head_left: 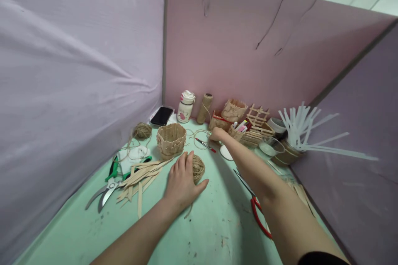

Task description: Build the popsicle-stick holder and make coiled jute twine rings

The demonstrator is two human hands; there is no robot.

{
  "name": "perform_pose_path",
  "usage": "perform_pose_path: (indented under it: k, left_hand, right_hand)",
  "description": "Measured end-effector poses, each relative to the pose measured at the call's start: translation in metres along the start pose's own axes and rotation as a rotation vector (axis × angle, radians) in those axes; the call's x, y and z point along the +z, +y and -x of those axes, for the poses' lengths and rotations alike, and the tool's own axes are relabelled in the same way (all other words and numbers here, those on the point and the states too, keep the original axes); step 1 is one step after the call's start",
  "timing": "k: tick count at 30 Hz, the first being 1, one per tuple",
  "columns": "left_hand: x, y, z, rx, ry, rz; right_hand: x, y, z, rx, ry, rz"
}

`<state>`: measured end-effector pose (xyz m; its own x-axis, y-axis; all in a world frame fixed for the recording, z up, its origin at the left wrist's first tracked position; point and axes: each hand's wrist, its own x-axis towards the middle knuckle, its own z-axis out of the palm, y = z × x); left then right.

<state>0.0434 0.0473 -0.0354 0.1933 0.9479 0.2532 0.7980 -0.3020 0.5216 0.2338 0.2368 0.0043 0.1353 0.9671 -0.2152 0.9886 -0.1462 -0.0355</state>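
My left hand [181, 180] is curved around the left side of a ball of twine [198, 168] on the table, fingers along it and thumb stretched out below. Farther back, my right hand [217, 133] reaches down among loose loops of twine [195, 133]; its fingers look drawn together, and what they hold is hidden. Just beyond my left hand stands a small basket [171, 142] of wooden strips. A red-tipped paintbrush [205, 145] lies between the hands. Flat wooden strips [146, 173] are heaped left of my left hand.
Pruning shears [107, 192] with green handles lie at left by a white cloth [132, 157] and another twine ball [142, 131]. Red-handled scissors [258, 215] lie under my right forearm. A bottle [185, 109], a twine spool [204, 109] and a glass bowl [272, 147] stand farther back.
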Motion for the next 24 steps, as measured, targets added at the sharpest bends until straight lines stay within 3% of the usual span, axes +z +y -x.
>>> perform_pose_path:
  k: [5,10,15,20,24]
  left_hand:
    - [-0.001,0.0,0.0,-0.009,-0.008,-0.006]
    - [-0.002,0.002,0.001,0.002,-0.019,-0.006]
    - [-0.003,0.004,0.001,0.012,-0.004,-0.017]
    - [-0.004,0.004,0.001,0.024,0.003,-0.05]
    - [-0.003,0.0,-0.002,0.063,0.028,-0.067]
  right_hand:
    - [-0.045,0.017,0.012,-0.016,0.104,-0.121]
    - [-0.082,0.037,0.035,0.008,0.124,-0.783]
    - [-0.096,0.052,0.066,-0.215,0.129,-1.318]
    - [-0.112,0.074,0.115,-0.407,0.137,-1.404]
    - [-0.119,0.086,0.164,-0.458,0.247,-1.441]
